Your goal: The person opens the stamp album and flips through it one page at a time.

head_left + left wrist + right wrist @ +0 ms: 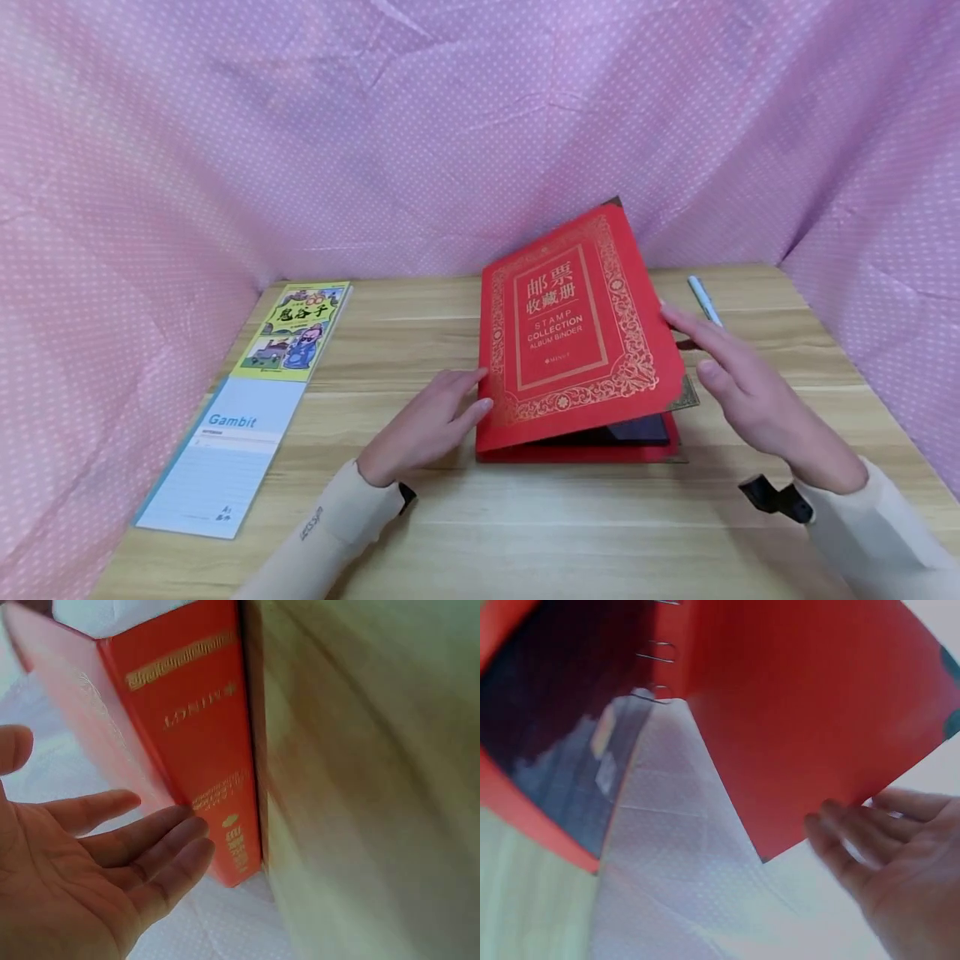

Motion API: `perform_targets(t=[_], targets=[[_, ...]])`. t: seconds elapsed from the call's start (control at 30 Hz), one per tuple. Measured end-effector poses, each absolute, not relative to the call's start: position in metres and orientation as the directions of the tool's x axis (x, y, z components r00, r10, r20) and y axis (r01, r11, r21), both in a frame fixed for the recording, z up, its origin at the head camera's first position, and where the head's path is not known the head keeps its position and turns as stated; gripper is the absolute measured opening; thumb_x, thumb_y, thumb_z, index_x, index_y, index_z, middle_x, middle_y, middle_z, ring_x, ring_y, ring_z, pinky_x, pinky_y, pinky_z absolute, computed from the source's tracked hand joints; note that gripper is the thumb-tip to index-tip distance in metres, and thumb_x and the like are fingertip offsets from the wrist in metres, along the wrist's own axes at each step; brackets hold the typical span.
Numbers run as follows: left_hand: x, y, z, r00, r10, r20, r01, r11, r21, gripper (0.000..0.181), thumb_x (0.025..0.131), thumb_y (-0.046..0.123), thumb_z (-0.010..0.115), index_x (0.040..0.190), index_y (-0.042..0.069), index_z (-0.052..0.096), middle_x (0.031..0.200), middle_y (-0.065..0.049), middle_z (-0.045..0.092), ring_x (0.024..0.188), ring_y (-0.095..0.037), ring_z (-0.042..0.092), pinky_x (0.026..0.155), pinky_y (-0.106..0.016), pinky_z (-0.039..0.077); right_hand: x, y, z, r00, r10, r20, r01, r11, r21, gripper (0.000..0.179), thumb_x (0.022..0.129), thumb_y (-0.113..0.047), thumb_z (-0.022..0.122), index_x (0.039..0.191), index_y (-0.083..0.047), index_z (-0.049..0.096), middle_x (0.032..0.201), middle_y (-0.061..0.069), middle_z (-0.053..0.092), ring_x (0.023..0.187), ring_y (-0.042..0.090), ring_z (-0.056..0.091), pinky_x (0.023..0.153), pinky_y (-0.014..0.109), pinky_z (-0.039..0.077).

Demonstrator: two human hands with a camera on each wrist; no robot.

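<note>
A red stamp album binder (558, 333) with gold print lies on the table, its front cover raised at the right side. Dark pages (562, 712) and metal rings show inside it in the right wrist view. The left hand (427, 421) is at the binder's spine (180, 727), its fingertips right at it and the thumb apart. At the free edge of the raised cover (817, 727) is the right hand (765, 392), fingers extended against the edge and the thumb off the cover.
On the table's left lie a yellow comic-style book (292, 333) and a light blue Gambit notebook (217, 458), end to end. A pale blue pen (703, 300) lies behind the right hand. Pink dotted cloth (450, 125) hangs around the wooden table (555, 533).
</note>
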State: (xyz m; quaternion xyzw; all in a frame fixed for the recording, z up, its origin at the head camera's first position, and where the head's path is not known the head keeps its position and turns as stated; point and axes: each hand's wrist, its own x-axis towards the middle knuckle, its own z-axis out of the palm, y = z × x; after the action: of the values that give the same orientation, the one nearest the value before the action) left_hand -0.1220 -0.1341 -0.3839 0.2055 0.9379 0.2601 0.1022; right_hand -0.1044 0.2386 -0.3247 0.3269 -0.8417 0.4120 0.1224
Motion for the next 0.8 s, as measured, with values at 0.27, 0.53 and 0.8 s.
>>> perform_targets(t=[0.27,0.53,0.8], targets=[[-0.144,-0.112,-0.335,-0.808,0.567,0.161,0.567,0.674,0.474,0.044,0.093,0.033,0.059,0.131,0.011,0.054,0.126,-0.002,0.05,0.113,-0.014,0.046,0.092,-0.035,0.045,-0.12,0.203,-0.319,-0.575,-0.47,0.669,-0.801,0.158,-0.577,0.065,0.101,-0.039,0.037,0.142,0.01,0.029,0.144,0.028,0.033,0.123,0.031,0.042,0.093,0.027,0.039],[-0.143,-0.075,-0.283,-0.54,0.613,0.577,0.841,0.396,0.368,0.049,0.09,0.022,0.061,0.135,0.007,0.049,0.137,-0.006,0.043,0.126,-0.015,0.037,0.101,-0.033,0.037,-0.118,0.153,-0.328,-0.536,-0.359,0.764,-0.787,-0.116,-0.606,0.08,0.097,-0.05,0.039,0.148,0.005,0.012,0.15,0.028,0.018,0.133,0.04,0.026,0.105,0.037,0.031],[-0.142,-0.07,-0.265,-0.474,0.593,0.651,0.879,0.355,0.317,0.04,0.094,0.024,0.051,0.13,0.008,0.055,0.14,-0.008,0.042,0.126,-0.018,0.034,0.102,-0.035,0.035,-0.104,0.131,-0.336,-0.615,-0.454,0.645,-0.721,-0.008,-0.693,0.081,0.096,-0.057,0.031,0.15,-0.001,0.007,0.151,0.02,0.019,0.135,0.035,0.024,0.107,0.033,0.03]])
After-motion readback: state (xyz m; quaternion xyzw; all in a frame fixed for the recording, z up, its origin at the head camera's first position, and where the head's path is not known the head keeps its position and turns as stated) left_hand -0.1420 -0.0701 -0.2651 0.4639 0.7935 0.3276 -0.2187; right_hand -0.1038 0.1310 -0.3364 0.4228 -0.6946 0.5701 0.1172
